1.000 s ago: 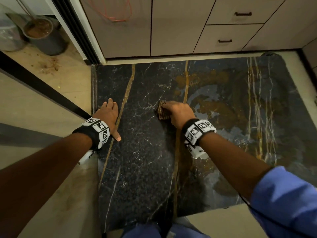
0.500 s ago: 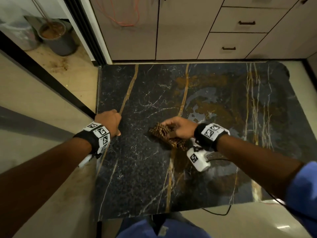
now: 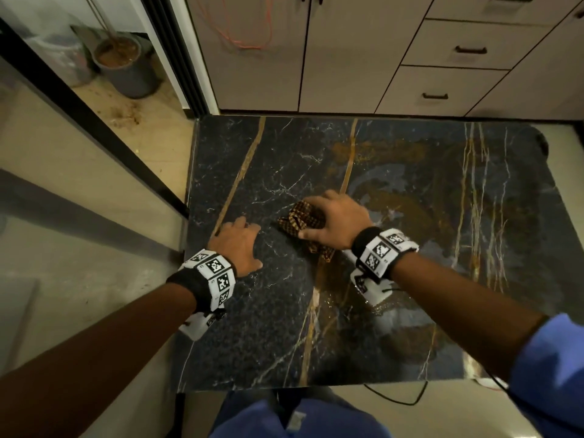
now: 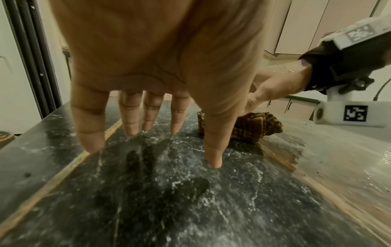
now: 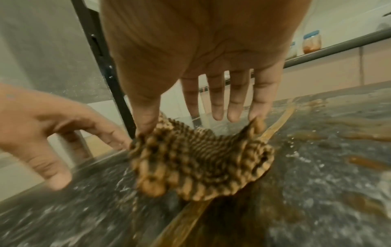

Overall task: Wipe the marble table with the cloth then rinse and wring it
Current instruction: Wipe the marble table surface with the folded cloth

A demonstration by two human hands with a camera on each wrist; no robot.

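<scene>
A brown checked cloth lies bunched on the dark marble table, left of the middle. My right hand arches over it, the thumb at its near edge and the fingers at its far side, holding it between them; the right wrist view shows the cloth humped under my right hand. My left hand rests beside it to the left with spread, straight fingertips on the stone, holding nothing. A wet brown smear covers the table right of the cloth.
Cabinets with drawers stand right behind the table's far edge. A black door frame runs along the left, with a grey bucket beyond it. A black cable lies on the floor at the near edge.
My right hand has drawn the cloth nearer and slightly left along the gold vein. The left hand has shifted from the left edge onto the stone and spread its fingers.
</scene>
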